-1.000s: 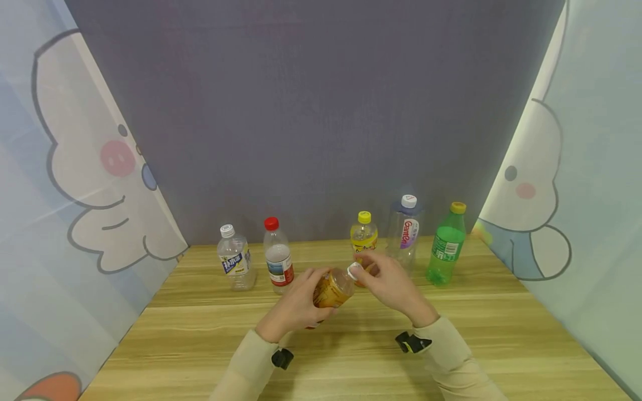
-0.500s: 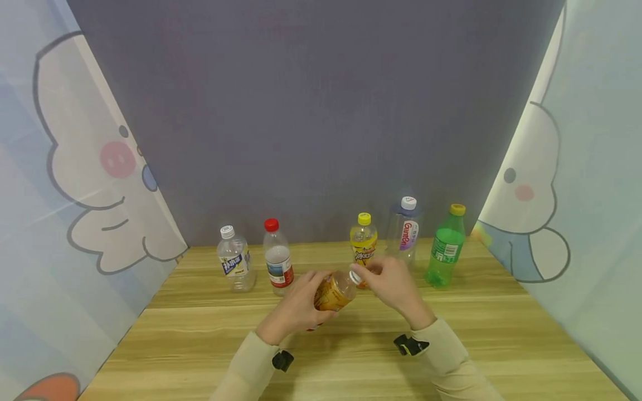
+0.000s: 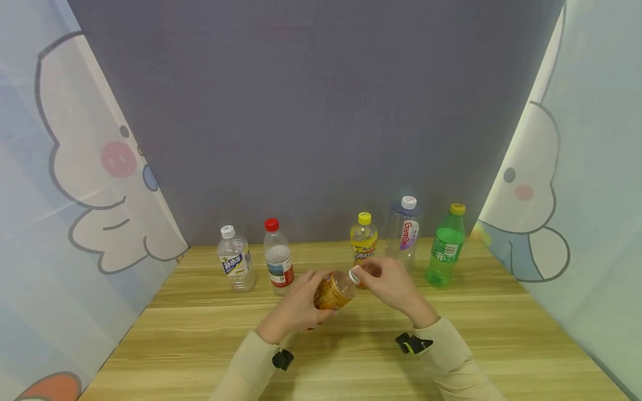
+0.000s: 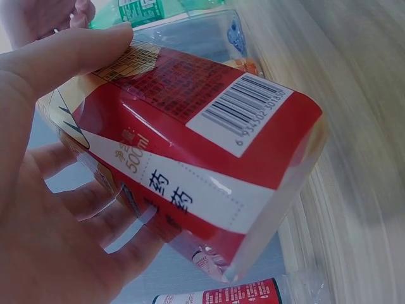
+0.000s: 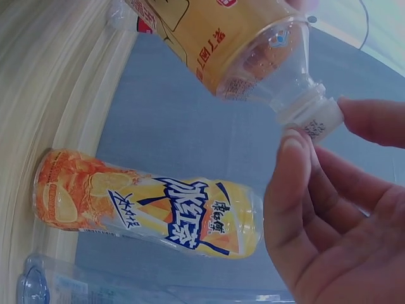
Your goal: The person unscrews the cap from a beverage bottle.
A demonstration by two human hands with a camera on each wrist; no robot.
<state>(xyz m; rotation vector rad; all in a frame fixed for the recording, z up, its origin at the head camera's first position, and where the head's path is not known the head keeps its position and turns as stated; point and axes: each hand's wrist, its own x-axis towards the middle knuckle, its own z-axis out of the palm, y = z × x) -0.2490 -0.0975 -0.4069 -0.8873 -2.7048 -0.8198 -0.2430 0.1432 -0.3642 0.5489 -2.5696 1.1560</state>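
Note:
Over the table's middle, my left hand [image 3: 297, 307] grips a clear bottle with an orange and red label [image 3: 332, 293] round its body, thumb on one side and fingers on the other. The bottle leans, with its neck toward the right and its base toward the left. At the neck sits a white cap [image 5: 319, 119], pinched between the thumb and a finger of my right hand [image 3: 393, 287]. Close behind that hand stands an iced tea bottle with a yellow cap [image 5: 152, 206], its lower part partly hidden in the head view.
On the wooden table [image 3: 210, 345], a white-capped bottle [image 3: 236, 262] and a red-capped bottle [image 3: 278, 262] stand at the back left. To the back right are a tall clear bottle [image 3: 403, 236] and a green bottle [image 3: 446, 248]. A dark grey panel [image 3: 321, 122] rises behind them.
My right fingers have shifted around the white cap, from raised fingers to a lower grip, then slightly back. The left hand and its bottle stay almost in place.

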